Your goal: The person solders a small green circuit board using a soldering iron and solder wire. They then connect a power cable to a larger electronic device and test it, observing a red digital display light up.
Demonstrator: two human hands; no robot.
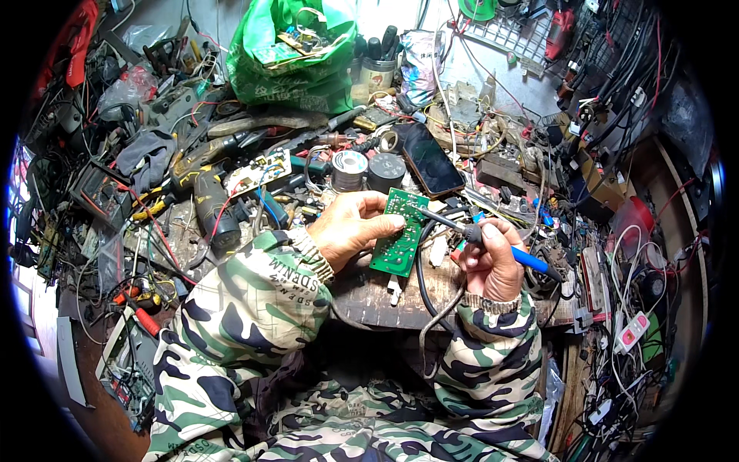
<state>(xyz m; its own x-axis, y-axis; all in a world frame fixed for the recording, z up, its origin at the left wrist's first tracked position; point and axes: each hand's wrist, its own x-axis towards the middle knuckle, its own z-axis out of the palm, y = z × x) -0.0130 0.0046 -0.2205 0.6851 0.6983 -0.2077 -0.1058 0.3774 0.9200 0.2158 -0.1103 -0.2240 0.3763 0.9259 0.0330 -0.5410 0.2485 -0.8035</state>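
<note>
Between thumb and fingers, my left hand (352, 229) grips a green circuit board (397, 250) by its left edge, its solder side facing me. A white connector (394, 290) sticks out below the board's lower end. My right hand (493, 262) holds a soldering iron (535, 264) with a blue handle, pen-like. The iron's metal shaft points left, and its tip is at the upper right part of the board; whether it touches cannot be made out. Just beyond the board stand a solder spool (350, 171) and a dark round tin (386, 172).
A phone (431, 160) lies behind the board. A cordless drill (209, 196), another circuit board (259, 172) and a multimeter (104, 192) crowd the left. A green bag (289, 73) stands at the back. Loose cables hang at the right near a power strip (633, 331). The wooden bench edge (369, 304) is near me.
</note>
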